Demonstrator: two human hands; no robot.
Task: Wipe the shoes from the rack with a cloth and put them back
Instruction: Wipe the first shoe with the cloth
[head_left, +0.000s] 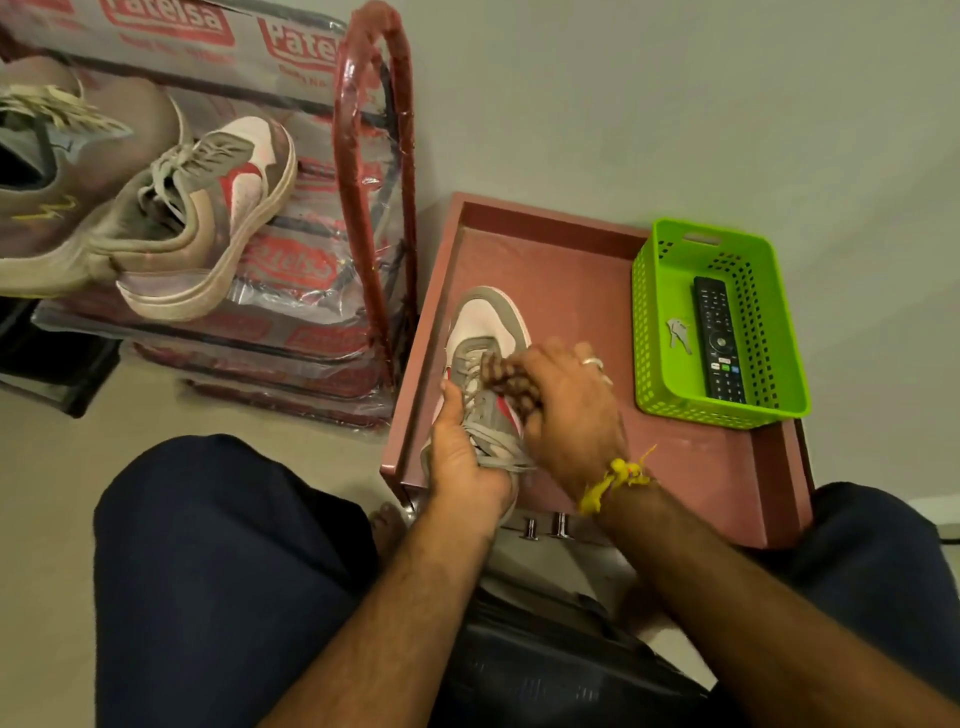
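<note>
Your left hand grips the sneaker at its collar, steadying it on the pink table. Your right hand's fingers clutch the checked cloth against the laces. Wipe toward the toe with short, firm strokes, avoiding lace snags.

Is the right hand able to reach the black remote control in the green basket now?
Probably yes, but not freely: the black remote control lies uncovered in the open green plastic basket, just beside the right hand. That hand grips the brown checked cloth on the grey and white sneaker, so it must release first.
</note>
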